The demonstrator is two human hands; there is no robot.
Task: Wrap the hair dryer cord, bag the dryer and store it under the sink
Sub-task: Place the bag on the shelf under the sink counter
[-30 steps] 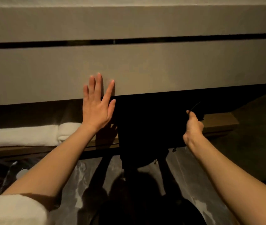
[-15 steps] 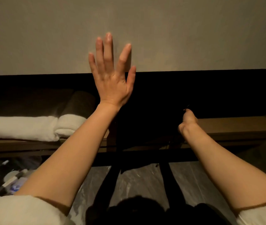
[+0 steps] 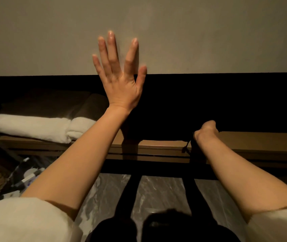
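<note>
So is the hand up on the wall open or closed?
Open. The left hand lies flat against the plain beige panel, all fingers spread apart and holding nothing.

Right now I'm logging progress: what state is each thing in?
left hand: open, fingers spread, flat on the beige front panel.
right hand: closed, reaching into the dark space above the shelf.
black bag: on the shelf, mostly in shadow.
white towels: folded, on the shelf.

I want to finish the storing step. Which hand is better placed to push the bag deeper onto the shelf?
The right hand: it is already at the wooden shelf, closed beside the dark bag. The left hand lies flat and open on the panel above.
</note>
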